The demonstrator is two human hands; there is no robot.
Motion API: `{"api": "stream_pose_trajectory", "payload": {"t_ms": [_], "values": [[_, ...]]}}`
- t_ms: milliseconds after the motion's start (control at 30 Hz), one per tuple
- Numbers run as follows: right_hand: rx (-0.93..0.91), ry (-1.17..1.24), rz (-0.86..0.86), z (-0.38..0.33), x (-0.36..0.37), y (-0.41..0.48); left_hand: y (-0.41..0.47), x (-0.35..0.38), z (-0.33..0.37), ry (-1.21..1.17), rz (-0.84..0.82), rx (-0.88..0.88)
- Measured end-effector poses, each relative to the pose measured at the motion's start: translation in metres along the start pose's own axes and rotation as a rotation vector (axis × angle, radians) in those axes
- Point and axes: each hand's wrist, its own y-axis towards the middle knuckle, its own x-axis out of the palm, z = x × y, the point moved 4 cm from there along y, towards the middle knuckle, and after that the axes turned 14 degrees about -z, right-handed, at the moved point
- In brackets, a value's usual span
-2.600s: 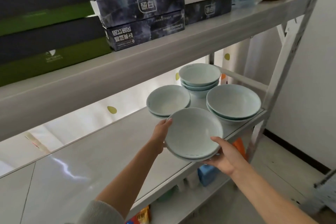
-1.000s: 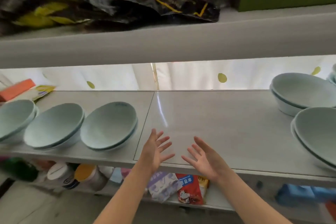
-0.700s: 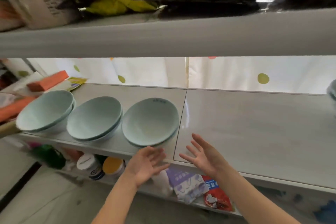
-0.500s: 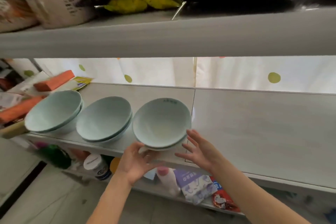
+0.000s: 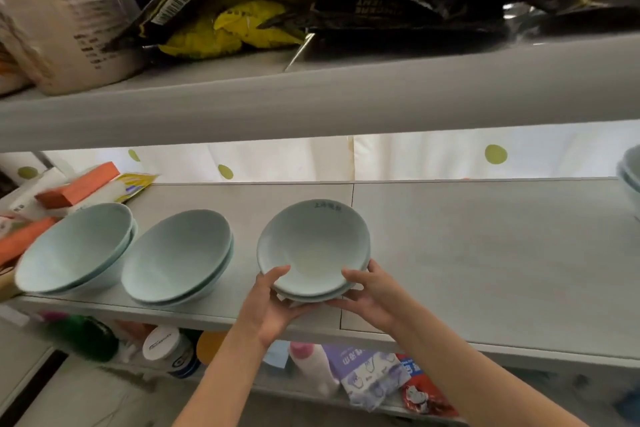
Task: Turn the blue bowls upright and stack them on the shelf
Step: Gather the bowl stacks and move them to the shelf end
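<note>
Three short stacks of pale blue bowls stand upright along the grey shelf (image 5: 485,270). The right stack (image 5: 311,246), two nested bowls, is held at its near rim from both sides: my left hand (image 5: 273,302) grips the lower left, thumb over the rim, and my right hand (image 5: 370,295) grips the lower right. The stack tilts toward me near the shelf's front edge. The middle stack (image 5: 176,256) and the left stack (image 5: 76,250) rest untouched. The edge of another bowl stack (image 5: 632,173) shows at the far right.
An upper shelf board (image 5: 311,104) hangs close above, loaded with bags and packets. Orange boxes (image 5: 76,184) and packets crowd the shelf's left end. Below the shelf stand jars (image 5: 169,350), a bottle and snack packets (image 5: 370,374). A dotted curtain (image 5: 450,156) backs the shelf.
My view swung left from the right-hand bowls to these three stacks. Both hands, open before, reached forward and closed on the right stack, which now sits slightly further right.
</note>
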Motion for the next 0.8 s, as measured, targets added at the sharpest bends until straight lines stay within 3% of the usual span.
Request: {"api": "stream_pose_trajectory", "payload": {"t_ms": [567,800], "values": [[-0.427,0.115,0.202,-0.177,-0.179,-0.145,0.156,0.243,-0.135,0.091,-0.19,-0.302],[-0.497,0.125,0.253,-0.212,-0.226,-0.175,0.186,0.293,-0.18,0.072,-0.226,-0.345]]}}
